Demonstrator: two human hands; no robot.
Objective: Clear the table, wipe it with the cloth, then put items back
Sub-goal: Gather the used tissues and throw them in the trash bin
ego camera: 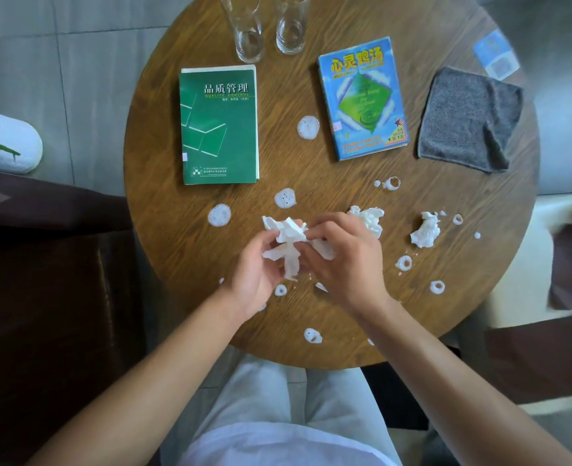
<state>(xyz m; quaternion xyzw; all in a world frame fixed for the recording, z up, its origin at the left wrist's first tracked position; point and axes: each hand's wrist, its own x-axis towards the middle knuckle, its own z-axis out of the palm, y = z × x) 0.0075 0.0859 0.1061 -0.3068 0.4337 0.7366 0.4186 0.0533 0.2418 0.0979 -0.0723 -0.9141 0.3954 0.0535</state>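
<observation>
The person wears a white top (pixel 277 442) and pale trousers (pixel 254 391), with both forearms bare.

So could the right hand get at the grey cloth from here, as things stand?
Probably yes, once freed. The grey cloth lies flat on the table, on the same side as the right hand, with nothing on it or between. But both hands hold the crumpled tissue, the left hand included.

A home sitting area: a small round wooden table (pixel 328 183) with two books (pixel 219 126) beyond the hands, drinking glasses (pixel 247 31) farther off, dark upholstered seating (pixel 42 280) left of them.
</observation>
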